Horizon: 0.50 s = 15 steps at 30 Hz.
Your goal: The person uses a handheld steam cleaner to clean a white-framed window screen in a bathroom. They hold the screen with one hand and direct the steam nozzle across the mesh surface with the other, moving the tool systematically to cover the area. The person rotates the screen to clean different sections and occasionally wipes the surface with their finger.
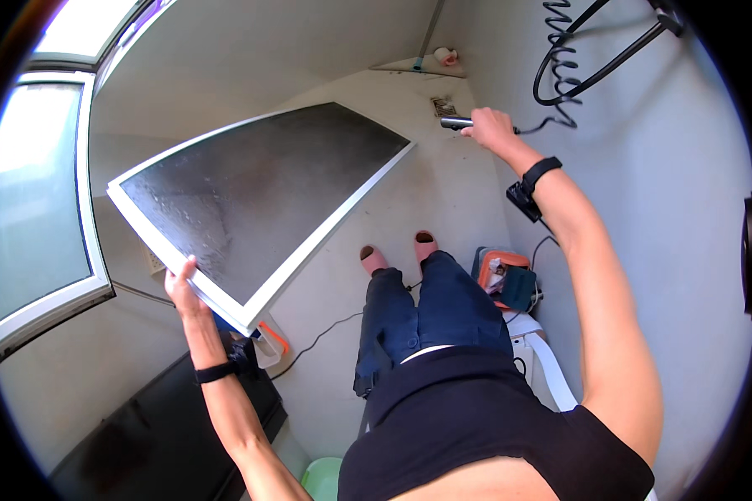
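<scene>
A large window screen, dark mesh in a white frame, is held up at a slant in front of me. My left hand grips its near left edge, thumb on the frame and the other fingers mostly hidden beneath. Wet streaks and droplets show on the mesh near that hand. Off to the right, my right hand is closed round a dark handheld sprayer pointing left towards the screen, apart from it. A black coiled hose runs from the sprayer up the right wall.
An opened window sash stands at the left. A floor drain and a squeegee-like pole are at the back. An orange-rimmed bin stands by my right leg, a green basin behind on the left. A cable crosses the floor.
</scene>
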{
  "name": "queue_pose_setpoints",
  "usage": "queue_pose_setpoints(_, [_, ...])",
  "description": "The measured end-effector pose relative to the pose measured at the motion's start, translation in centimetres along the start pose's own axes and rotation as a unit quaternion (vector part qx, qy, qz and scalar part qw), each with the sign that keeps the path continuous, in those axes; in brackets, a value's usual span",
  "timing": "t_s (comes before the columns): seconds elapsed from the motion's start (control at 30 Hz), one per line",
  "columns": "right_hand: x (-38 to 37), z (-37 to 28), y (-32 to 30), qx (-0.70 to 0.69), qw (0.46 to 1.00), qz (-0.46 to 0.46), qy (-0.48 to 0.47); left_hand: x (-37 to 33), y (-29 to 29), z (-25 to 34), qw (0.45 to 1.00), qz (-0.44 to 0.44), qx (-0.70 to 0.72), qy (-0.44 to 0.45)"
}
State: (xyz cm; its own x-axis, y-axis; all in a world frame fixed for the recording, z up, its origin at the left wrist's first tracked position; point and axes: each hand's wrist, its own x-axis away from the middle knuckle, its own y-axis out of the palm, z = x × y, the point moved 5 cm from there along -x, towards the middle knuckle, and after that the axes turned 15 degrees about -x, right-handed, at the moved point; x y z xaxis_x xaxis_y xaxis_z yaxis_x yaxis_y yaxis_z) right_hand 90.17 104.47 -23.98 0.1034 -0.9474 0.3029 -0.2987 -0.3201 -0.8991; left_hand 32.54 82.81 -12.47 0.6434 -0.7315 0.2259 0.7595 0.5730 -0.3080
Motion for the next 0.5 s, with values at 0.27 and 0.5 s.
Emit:
queue_pose_setpoints(0.27, [-4.8, 7.6, 1.1, 0.24, 0.968, 0.04, -0.062, 3.7, 2.4, 9.1, 0.998, -0.016, -0.063, 0.009])
queue_pose_setpoints(0.5, [-6.2, 11.4, 6.0, 0.322, 0.936, -0.02, -0.14, 9.5, 3.3, 13.2, 0.989, -0.038, -0.141, 0.033])
